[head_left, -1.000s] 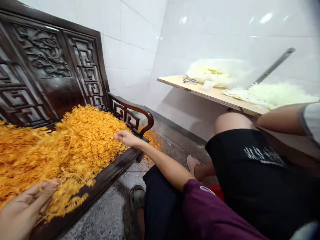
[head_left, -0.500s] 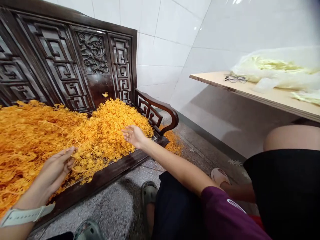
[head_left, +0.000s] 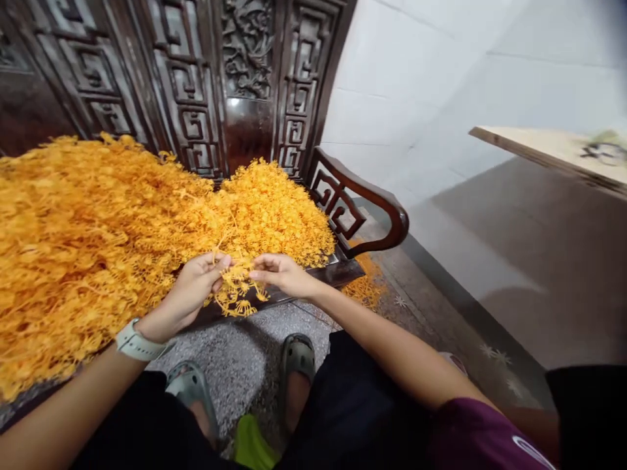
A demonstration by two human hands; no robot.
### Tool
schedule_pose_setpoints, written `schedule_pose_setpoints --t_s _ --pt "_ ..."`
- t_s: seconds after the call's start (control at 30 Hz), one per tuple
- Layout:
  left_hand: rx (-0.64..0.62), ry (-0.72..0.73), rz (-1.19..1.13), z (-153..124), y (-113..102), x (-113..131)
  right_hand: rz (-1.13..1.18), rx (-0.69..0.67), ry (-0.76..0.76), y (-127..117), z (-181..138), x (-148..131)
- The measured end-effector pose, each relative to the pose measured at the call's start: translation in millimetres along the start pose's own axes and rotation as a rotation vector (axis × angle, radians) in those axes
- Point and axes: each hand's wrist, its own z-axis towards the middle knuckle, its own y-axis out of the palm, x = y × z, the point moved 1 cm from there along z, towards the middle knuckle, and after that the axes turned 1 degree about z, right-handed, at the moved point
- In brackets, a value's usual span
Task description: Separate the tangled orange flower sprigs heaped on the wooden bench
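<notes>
A bunch of orange-yellow, plastic-looking sprigs [head_left: 240, 294] hangs between my two hands, over the front edge of a dark carved wooden bench. My left hand [head_left: 192, 287], with a pale watch band at the wrist, is closed around the bunch's stems. From the right, my right hand [head_left: 287, 275] pinches the same bunch between thumb and fingers. The exact piece under its fingertips is too small to make out. Behind my left hand lies a large heap of matching sprigs [head_left: 93, 228]. A smaller, brighter heap [head_left: 277, 212] rests beyond my right hand, against the bench's end.
The bench's curved armrest [head_left: 379, 202] stands beyond the smaller heap. Loose orange pieces [head_left: 367, 284] lie on the floor below it. A wooden board [head_left: 548, 147] with eyeglasses [head_left: 605, 153] juts in at right. Something bright green [head_left: 252, 444] is between my feet.
My hands have come together, with the sprig bunch now lifted between them. My right hand, open before, now pinches the bunch. The view has turned left and down.
</notes>
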Motion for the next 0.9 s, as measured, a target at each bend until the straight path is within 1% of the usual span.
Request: schedule_pose_setpoints --t_s 0.07,0.13,0.2,0.27,0.3,0.33,0.37,0.4,0.43,0.47,0.53,0.57,0.6,0.63,0.67,0.7,0.73,0.77,0.83,0.87,0.9 --pt "0.015 0.041 0.04 0 -2 1 -0.042 -0.005 -0.021 0 -2 0" --pt "0.025 0.119 0.14 0 -8 2 -0.036 0.029 -0.054 -2 -4 -3" --pt "0.028 0.212 0.298 1 -15 2 0.006 0.13 -0.1 -9 -6 -6" --pt "0.03 0.256 0.427 2 -20 1 0.01 0.208 -0.131 -16 -11 -11" --pt "0.03 0.257 0.462 3 -23 0 -0.023 0.205 -0.135 -19 -14 -15" --pt "0.024 0.252 0.483 5 -25 -1 -0.079 0.166 -0.136 -20 -19 -19" --pt "0.02 0.249 0.509 7 -28 -1 -0.139 0.098 -0.138 -19 -24 -24" --pt "0.037 0.259 0.55 10 -33 0 -0.184 0.0 -0.14 -15 -31 -30" --pt "0.077 0.282 0.606 14 -39 3 -0.21 -0.128 -0.135 -9 -38 -36" --pt "0.147 0.31 0.659 18 -47 6 -0.214 -0.298 -0.122 0 -46 -41" --pt "0.317 0.35 0.693 27 -67 16 -0.18 -0.736 -0.053 20 -63 -48" --pt "0.38 0.349 0.656 30 -76 20 -0.154 -0.958 0.001 29 -71 -48" --pt "0.427 0.334 0.586 33 -84 24 -0.14 -1.139 0.064 36 -76 -47" --pt "0.454 0.305 0.502 35 -91 27 -0.134 -1.266 0.131 39 -79 -45" --pt "0.47 0.275 0.421 36 -95 28 -0.129 -1.316 0.196 39 -78 -43" --pt "0.482 0.249 0.356 37 -98 28 -0.111 -1.254 0.244 35 -73 -40" --pt "0.497 0.23 0.305 38 -100 27 -0.065 -1.082 0.255 28 -65 -39" --pt "0.5 0.209 0.262 38 -101 25 0.011 -0.818 0.232 17 -55 -37" --pt "0.463 0.161 0.188 39 -101 21 0.231 -0.198 0.136 -7 -34 -36" --pt "0.443 0.132 0.149 39 -100 19 0.33 0.042 0.105 -17 -26 -34" --pt "0.42 0.099 0.109 39 -98 17 0.404 0.184 0.1 -24 -20 -31"
